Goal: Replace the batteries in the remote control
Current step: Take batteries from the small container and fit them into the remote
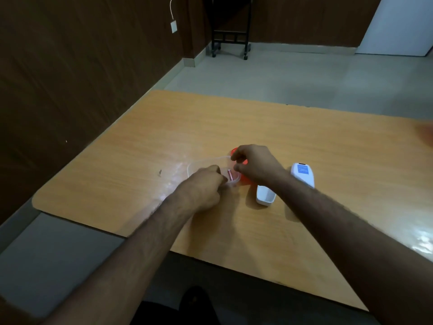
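A clear plastic container (pixel 199 164) stands on the wooden table (pixel 304 141), with a pink battery (pixel 230 175) lying inside it. My left hand (pixel 203 187) grips the container's near rim. My right hand (pixel 256 166) hovers over its right side, fingers curled around the rim or a clear lid; which one is unclear. An orange lid or container (pixel 244 180) shows under my right hand. To the right lies the white remote control (pixel 302 174), back side up, partly hidden by my right forearm. Its white battery cover (pixel 266 195) lies beside it.
The table's near edge runs across below my forearms, and its left edge is close to a dark wood-panelled wall. A small dark mark (pixel 160 172) sits on the tabletop left of the container. A black wheeled stand (pixel 230 36) is far off on the floor.
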